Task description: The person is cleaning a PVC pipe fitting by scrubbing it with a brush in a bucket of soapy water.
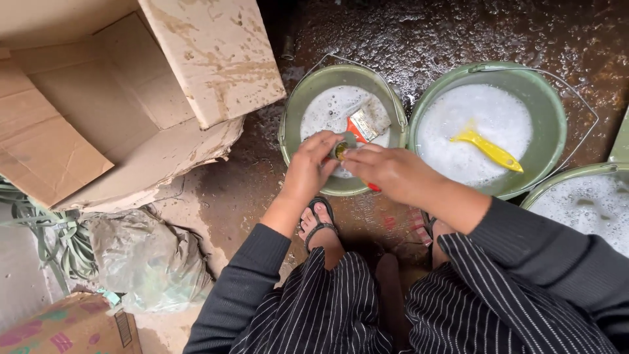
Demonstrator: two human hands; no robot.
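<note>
Nearest: striped trousers, dark sleeves, a sandalled foot (319, 223) on wet ground.

Left hand (313, 164) and right hand (393, 172) are meeting over the near rim of the left green bucket (288, 124) — both are pinching a small yellowish round object (340, 151), fingers closing round it; what it is cannot be told.

A paintbrush (368, 122) with a red handle is lying in the suds just beyond.

Working well here likely means keeping the item over the foam so drips are falling back in.

Farther right: a second bucket (550, 105) holding a yellow brush (490, 149); a third bucket (576, 174) is cut off at the edge. Far left — a stained cardboard box (131, 98).
</note>
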